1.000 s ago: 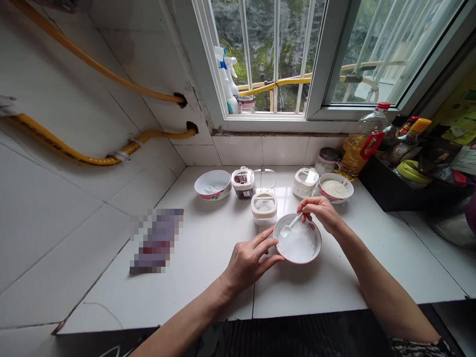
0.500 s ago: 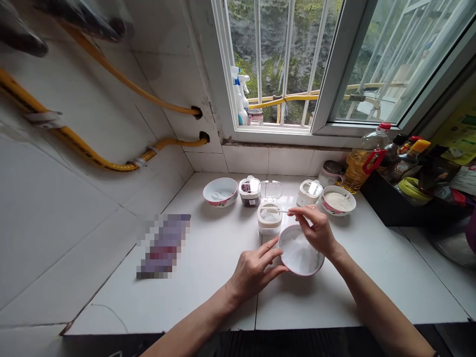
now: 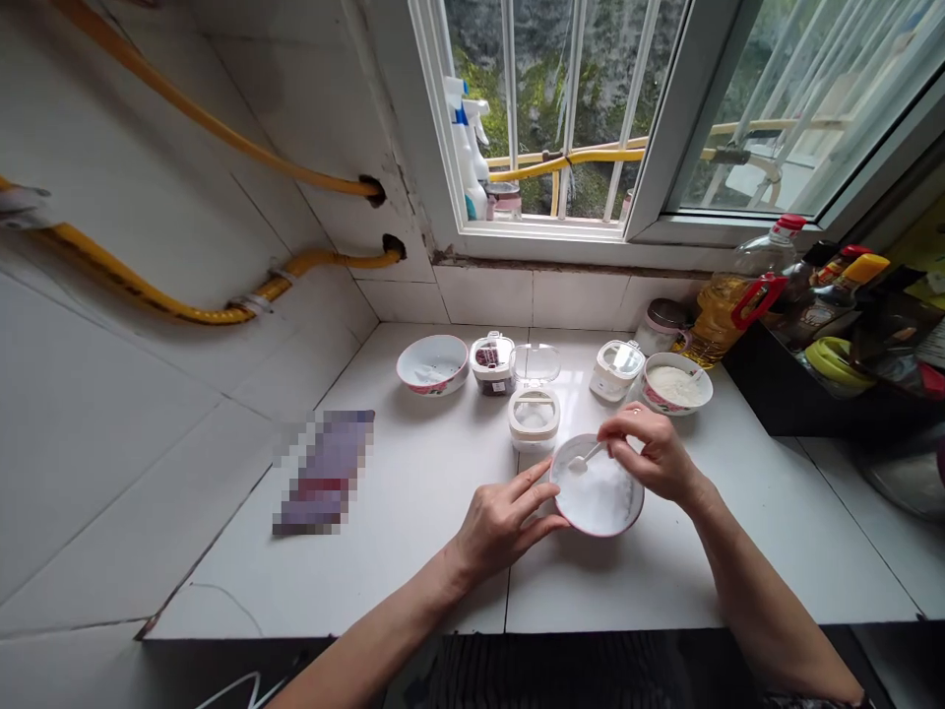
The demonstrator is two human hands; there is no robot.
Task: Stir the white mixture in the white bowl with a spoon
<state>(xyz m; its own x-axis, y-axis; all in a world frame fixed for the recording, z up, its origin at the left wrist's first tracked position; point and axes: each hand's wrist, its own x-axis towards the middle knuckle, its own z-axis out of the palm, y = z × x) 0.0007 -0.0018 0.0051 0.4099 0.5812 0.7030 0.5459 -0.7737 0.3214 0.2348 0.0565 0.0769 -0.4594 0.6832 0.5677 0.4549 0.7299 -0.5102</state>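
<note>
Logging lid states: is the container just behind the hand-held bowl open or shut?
Open: the container has its clear lid swung back behind it.

The small spoon (image 3: 581, 463) between the right fingers (image 3: 612, 427) looks like smooth white plastic. The bowl (image 3: 608, 533) against the left fingers (image 3: 542, 492) has a smooth, glossy finish; its white contents (image 3: 599, 495) look matt and powdery. Beyond the fingers, the raised lid (image 3: 537, 364) is clear, shiny plastic. Under them, the countertop (image 3: 620, 583) is smooth and glossy.
</note>
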